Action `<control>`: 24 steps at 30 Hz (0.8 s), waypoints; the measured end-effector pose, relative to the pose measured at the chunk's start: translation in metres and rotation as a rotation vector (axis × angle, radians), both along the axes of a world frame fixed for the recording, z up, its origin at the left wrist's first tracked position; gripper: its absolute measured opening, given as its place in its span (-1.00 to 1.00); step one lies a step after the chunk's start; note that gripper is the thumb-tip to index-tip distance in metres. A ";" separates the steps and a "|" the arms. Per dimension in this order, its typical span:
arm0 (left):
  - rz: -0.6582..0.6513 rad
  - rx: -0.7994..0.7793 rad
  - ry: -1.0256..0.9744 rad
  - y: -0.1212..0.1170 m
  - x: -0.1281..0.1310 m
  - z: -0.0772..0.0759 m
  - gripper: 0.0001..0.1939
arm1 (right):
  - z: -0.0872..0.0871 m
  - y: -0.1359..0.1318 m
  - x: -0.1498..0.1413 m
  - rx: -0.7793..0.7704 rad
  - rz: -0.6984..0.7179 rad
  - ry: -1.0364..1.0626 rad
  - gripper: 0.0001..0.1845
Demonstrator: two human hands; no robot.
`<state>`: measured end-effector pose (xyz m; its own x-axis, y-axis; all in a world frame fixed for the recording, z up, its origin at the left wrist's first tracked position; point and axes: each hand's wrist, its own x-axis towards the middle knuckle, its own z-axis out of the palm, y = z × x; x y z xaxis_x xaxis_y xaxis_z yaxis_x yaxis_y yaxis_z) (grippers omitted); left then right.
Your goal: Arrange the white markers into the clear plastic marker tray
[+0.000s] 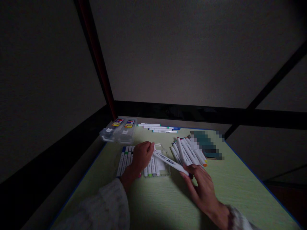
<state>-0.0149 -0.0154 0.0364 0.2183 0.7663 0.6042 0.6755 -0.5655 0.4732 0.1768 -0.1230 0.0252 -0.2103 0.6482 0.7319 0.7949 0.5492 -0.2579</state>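
A white marker [170,162] with a dark purple end slants between my two hands. My right hand [202,187] pinches its lower end between thumb and fingers. At the upper end, my left hand [142,156] is closed in a fist against the marker, its fingertips turned out of sight. Under my left hand lies a clear case [165,174] with a row of white markers [150,166] in it; blue, green and black ends show at the left. The fist hides the middle of that row.
Right of the case is a loose pile of white markers [188,151], beside a blurred dark green flat object [206,143]. Several more markers [164,131] lie at the table's back. Two clear plastic cases [127,132] stand back left on the pale green table [153,204]. Walls rise behind.
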 end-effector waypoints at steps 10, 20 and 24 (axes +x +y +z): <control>-0.018 -0.331 -0.479 0.014 0.012 -0.013 -0.87 | 0.000 -0.001 -0.013 -0.040 0.038 -0.088 -0.89; -0.097 -0.511 -0.806 0.007 0.016 -0.007 -0.79 | 0.001 -0.005 -0.023 -0.067 0.145 -0.197 -0.77; -0.101 -0.521 -0.813 0.005 0.016 -0.006 -0.81 | -0.001 -0.004 -0.023 -0.076 0.183 -0.227 -0.74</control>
<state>0.0010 -0.0100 0.0301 -0.0362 0.9812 0.1895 -0.0087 -0.1900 0.9818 0.1539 -0.1271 0.0242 -0.4813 0.6356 0.6036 0.7264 0.6746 -0.1312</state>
